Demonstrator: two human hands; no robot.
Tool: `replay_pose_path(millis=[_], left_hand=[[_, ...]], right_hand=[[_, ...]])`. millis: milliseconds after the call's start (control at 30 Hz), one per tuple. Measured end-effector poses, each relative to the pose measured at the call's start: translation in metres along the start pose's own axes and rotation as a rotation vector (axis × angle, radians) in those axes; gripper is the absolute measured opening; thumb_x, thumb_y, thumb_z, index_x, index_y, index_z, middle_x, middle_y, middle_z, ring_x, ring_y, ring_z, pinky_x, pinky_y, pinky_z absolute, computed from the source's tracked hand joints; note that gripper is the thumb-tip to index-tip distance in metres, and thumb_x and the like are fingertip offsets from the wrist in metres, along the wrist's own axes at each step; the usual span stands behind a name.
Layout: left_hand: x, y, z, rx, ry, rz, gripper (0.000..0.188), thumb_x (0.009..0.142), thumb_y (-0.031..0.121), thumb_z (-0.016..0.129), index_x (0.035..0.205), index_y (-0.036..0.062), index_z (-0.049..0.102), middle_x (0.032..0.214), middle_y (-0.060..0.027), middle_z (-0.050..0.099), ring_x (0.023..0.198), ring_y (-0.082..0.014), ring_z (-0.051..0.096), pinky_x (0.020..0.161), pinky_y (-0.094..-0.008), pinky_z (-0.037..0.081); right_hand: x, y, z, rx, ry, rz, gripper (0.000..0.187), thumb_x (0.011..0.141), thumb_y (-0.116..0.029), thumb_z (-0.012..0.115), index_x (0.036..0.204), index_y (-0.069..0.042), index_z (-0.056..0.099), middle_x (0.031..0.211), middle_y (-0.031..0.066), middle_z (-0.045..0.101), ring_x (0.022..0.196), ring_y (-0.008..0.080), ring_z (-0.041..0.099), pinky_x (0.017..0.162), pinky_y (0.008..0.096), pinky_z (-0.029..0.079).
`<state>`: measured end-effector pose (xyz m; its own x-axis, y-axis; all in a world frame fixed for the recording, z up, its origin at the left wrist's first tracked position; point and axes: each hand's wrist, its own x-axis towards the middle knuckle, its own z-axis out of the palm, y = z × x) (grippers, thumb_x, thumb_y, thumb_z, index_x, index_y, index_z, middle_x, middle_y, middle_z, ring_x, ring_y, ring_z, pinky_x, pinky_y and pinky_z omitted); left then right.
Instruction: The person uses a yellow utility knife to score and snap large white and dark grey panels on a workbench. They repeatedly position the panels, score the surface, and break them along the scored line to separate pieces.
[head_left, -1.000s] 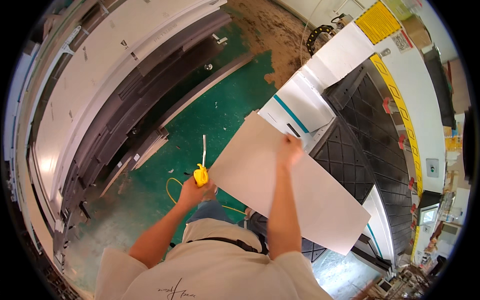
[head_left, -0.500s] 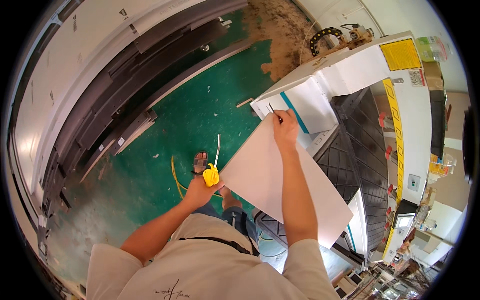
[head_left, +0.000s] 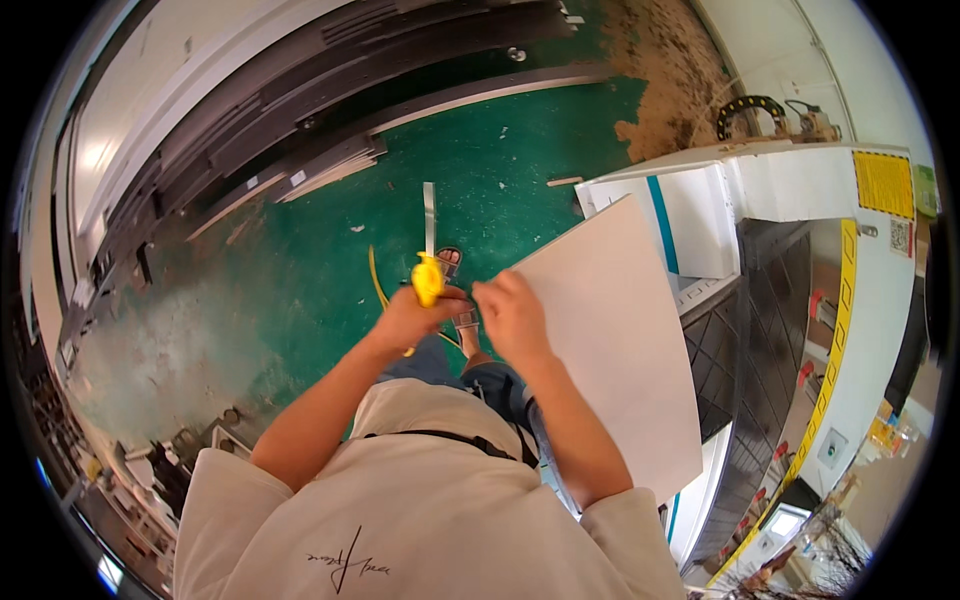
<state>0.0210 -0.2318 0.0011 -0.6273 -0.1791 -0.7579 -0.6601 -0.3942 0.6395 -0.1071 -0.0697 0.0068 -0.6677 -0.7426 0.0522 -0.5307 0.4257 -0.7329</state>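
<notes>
Floor (head_left: 550,140): green, scuffed to a greyish tone at the left of the frame, with small pale flecks about the centre. Brown patch (head_left: 675,75), uneven in colour, noted at upper right. Upper left: long dark panels (head_left: 300,110) stacked beside a large pale panel (head_left: 150,100), on which a bright reflection shows. White wall (head_left: 770,45) at upper right; a black cable chain (head_left: 750,103) arches near it. Right side: large white machine (head_left: 790,190) with yellow label (head_left: 884,185), yellow strip (head_left: 842,330), red fittings (head_left: 823,305) and black gridded surface (head_left: 770,300). Small lit screen (head_left: 785,522) at lower right. Lower left: clutter (head_left: 170,470), too small to identify.
</notes>
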Motion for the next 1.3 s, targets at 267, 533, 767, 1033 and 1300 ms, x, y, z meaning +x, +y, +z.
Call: replay_pose_path(millis=[267, 533, 767, 1033, 1300], left_hand=[[-0.117, -0.152, -0.082, 0.127, 0.787, -0.042, 0.023, 0.091, 0.023, 0.077, 0.108, 0.0078, 0.074, 0.086, 0.0013, 0.072, 0.063, -0.008, 0.057, 0.058, -0.0278, 0.047], [-0.211, -0.326, -0.022, 0.358, 0.78, -0.214, 0.031, 0.09, 0.024, 0.078, 0.114, 0.0058, 0.073, 0.089, -0.0045, 0.073, 0.07, -0.0157, 0.068, 0.061, -0.0324, 0.054], [-0.243, -0.391, 0.024, 0.162, 0.74, -0.389, 0.031, 0.09, 0.025, 0.078, 0.113, 0.0035, 0.072, 0.088, -0.0088, 0.073, 0.069, -0.0189, 0.069, 0.063, -0.0339, 0.056], [-0.266, -0.416, 0.061, -0.042, 0.714, -0.315, 0.032, 0.092, 0.018, 0.075, 0.119, 0.0025, 0.069, 0.091, -0.0051, 0.073, 0.072, -0.0145, 0.065, 0.061, -0.0317, 0.054], [-0.29, -0.478, 0.088, 0.008, 0.634, -0.206, 0.033, 0.094, 0.014, 0.071, 0.124, 0.001, 0.066, 0.098, -0.0059, 0.074, 0.076, -0.0138, 0.067, 0.061, -0.0296, 0.054]], right_hand=[[0.014, 0.071, -0.003, 0.1, 0.164, 0.202, 0.014, 0.093, -0.01, 0.062, 0.083, -0.004, 0.069, 0.081, 0.016, 0.063, 0.079, 0.0336, 0.063, 0.07, 0.0439, 0.05], [-0.023, -0.002, 0.016, 0.075, -0.098, -0.18, 0.008, 0.088, -0.007, 0.069, 0.093, -0.003, 0.075, 0.088, 0.0151, 0.063, 0.087, 0.0363, 0.063, 0.075, 0.047, 0.051], [0.045, 0.044, -0.036, -0.017, -0.322, -0.666, 0.011, 0.086, -0.002, 0.071, 0.095, -0.004, 0.076, 0.09, 0.0096, 0.059, 0.088, 0.0308, 0.06, 0.074, 0.0421, 0.052], [-0.02, 0.066, -0.065, -0.084, -0.542, -0.825, 0.02, 0.078, 0.0, 0.073, 0.096, -0.007, 0.077, 0.086, 0.0068, 0.057, 0.088, 0.0286, 0.059, 0.073, 0.0401, 0.053], [-0.242, 0.099, -0.15, -0.183, -0.655, -0.774, 0.028, 0.075, 0.002, 0.073, 0.1, -0.009, 0.077, 0.083, 0.0059, 0.055, 0.085, 0.0268, 0.059, 0.07, 0.0387, 0.054]])
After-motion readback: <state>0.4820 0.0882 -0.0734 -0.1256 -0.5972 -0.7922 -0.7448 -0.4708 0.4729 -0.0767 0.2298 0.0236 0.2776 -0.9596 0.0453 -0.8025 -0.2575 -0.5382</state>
